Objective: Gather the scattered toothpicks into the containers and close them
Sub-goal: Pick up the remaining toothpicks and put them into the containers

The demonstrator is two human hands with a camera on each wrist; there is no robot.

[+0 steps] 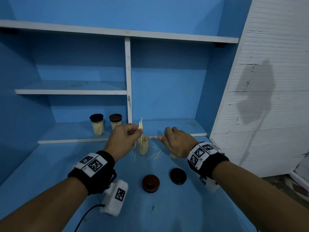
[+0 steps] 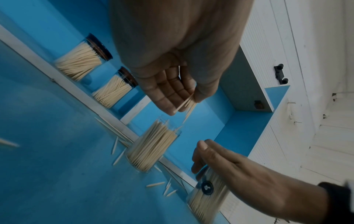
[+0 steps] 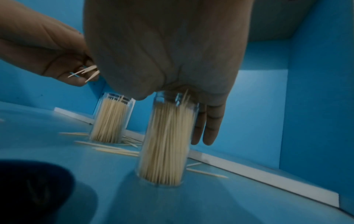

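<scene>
My left hand (image 1: 132, 133) pinches a small bundle of toothpicks (image 1: 140, 125) just above an open clear container (image 1: 143, 146) packed with toothpicks. In the left wrist view, the bundle (image 2: 186, 103) sits between thumb and fingers over that container (image 2: 151, 148). My right hand (image 1: 173, 141) hovers over a second open, full container (image 3: 166, 144), with its fingers (image 3: 208, 128) hanging straight behind it and holding nothing. Loose toothpicks (image 1: 158, 154) lie on the blue surface around both containers. A brown lid (image 1: 150, 183) and a black lid (image 1: 178, 176) lie nearer to me.
Two lidded containers of toothpicks (image 1: 97, 125) (image 1: 115, 122) stand on the low shelf behind, left of the white divider (image 1: 128, 81). A white shelf lip (image 1: 73, 140) runs just behind the open containers. A white panelled wall (image 1: 267, 81) closes the right side.
</scene>
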